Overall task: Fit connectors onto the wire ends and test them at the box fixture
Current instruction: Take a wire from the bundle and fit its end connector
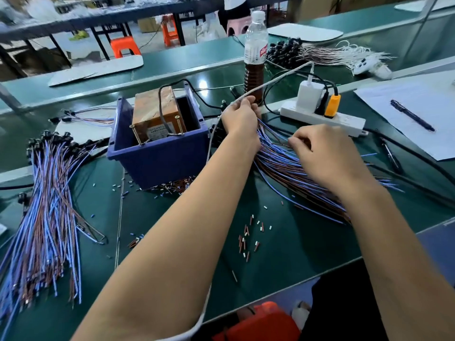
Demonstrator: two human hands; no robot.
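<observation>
Landmark: blue bin (157, 153) holding orange box fixture (155, 112).

Left of bin – large wire pile (49, 205), black connectors already at far ends; likely finished batch.

Right of bin – second wire bundle (290, 166), seemingly still to do, so task mid-run.

Left hand (240, 116), just right of bin, fingers curled, pinching wire ends at bundle's far end.

Right hand (320, 153), further right – fingertips pinching single wire from bundle.

Cut insulation scraps (248, 237) scattered in front of bin.

Both bare forearms reach forward, the left crossing toward the middle. The left hand (240, 116) is curled, fingertips pinched together. The right hand (322, 153) lies knuckles-up, fingers curled and pinching.
</observation>
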